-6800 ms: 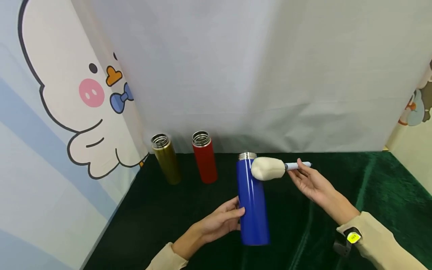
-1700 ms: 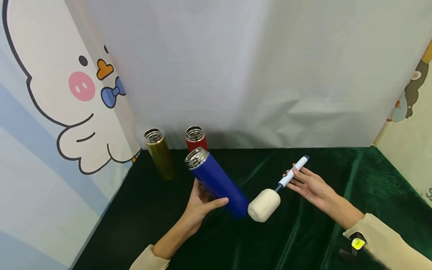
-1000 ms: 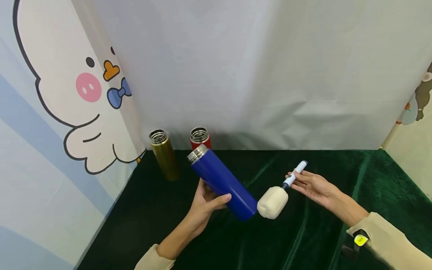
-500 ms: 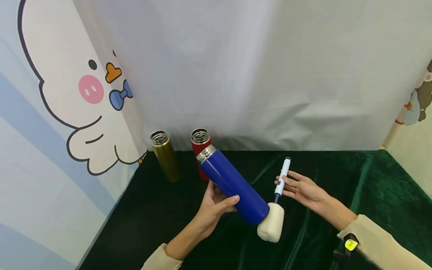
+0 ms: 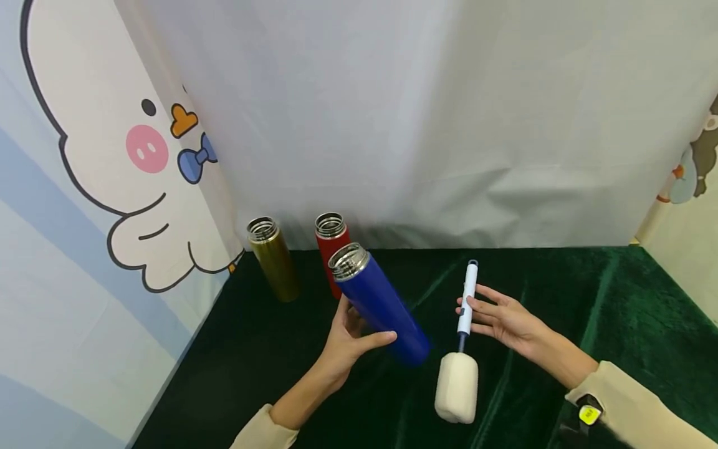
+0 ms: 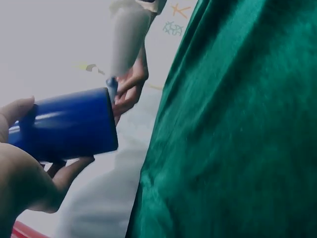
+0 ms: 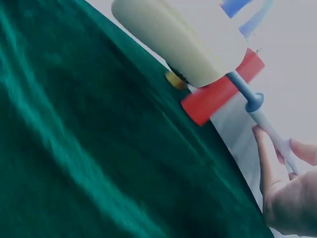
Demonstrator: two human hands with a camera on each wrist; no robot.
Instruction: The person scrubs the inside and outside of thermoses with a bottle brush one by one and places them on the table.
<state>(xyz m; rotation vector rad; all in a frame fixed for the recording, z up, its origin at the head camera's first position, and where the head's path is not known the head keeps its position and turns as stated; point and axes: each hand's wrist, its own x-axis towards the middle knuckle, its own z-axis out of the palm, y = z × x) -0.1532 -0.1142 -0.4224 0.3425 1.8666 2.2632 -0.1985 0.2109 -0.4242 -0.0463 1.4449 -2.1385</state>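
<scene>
My left hand (image 5: 344,352) grips a blue thermos bottle (image 5: 384,312) around its side, thumb across the front. The bottle leans, its open steel mouth up and to the left, its base to the lower right. In the left wrist view the bottle's base (image 6: 74,124) juts out past the fingers. My right hand (image 5: 507,321) pinches the white handle of a bottle brush (image 5: 468,299) between thumb and fingers. Its cream sponge head (image 5: 457,386) points down, apart from the bottle. The right wrist view shows the sponge head (image 7: 188,44) at close range.
A gold bottle (image 5: 275,265) and a red bottle (image 5: 330,243) stand uncapped at the back left, the red one partly hidden by the blue bottle. Dark green velvet cloth (image 5: 634,337) covers the table. A pale curtain (image 5: 421,125) hangs behind, and a cartoon-printed wall (image 5: 84,280) rises at left.
Earlier the blue bottle stood nearly upright with the sponge against its upper side; it has since tilted left. The brush has swung from horizontal to head-down, and its sponge has lately parted from the bottle's base.
</scene>
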